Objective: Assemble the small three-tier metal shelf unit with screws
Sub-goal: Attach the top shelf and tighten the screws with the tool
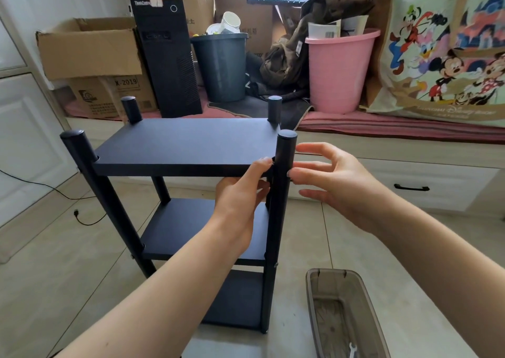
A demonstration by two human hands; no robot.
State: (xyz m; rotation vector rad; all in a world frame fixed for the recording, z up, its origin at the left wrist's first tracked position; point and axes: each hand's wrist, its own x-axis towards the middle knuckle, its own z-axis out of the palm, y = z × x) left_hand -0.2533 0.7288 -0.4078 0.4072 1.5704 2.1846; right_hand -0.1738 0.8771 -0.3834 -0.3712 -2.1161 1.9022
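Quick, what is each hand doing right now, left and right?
Left hand: grips the top shelf at its front right corner.
Right hand: open, fingertips at the front right post, holding nothing visible.

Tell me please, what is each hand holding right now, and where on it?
The left hand grips the black three-tier shelf unit at its top board's front right corner. The right hand holds nothing visible.

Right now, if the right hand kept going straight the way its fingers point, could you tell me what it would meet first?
Most likely the front right post of the shelf unit: the right hand points leftward at it, near top shelf level, and its thumb tip seems already at the post. Depth is unclear.
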